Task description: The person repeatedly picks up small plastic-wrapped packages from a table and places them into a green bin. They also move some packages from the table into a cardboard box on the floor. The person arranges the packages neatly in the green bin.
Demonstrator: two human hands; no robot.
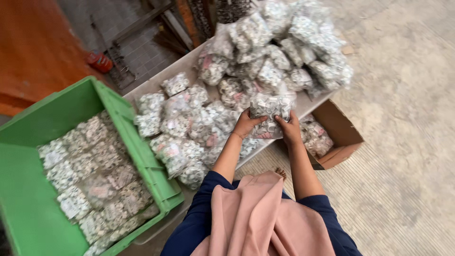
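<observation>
Item: 1 clear bag of small parts (269,111), long axis 9-to-3 o'clock, gripped by left hand (245,124) and right hand (290,128) at its lower corners, over worktop (151,85) edge.

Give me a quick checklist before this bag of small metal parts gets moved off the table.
1. Left hand grips the clear bag: ok.
2. Right hand grips the same bag's other side: ok.
3. Bag sealed: cannot tell.
4. Green crate has room: ok, bags lie low inside it.
5. Cardboard box has room: ok, only a few bags inside.
6. Heap of bags on the table steady: cannot tell.
</observation>
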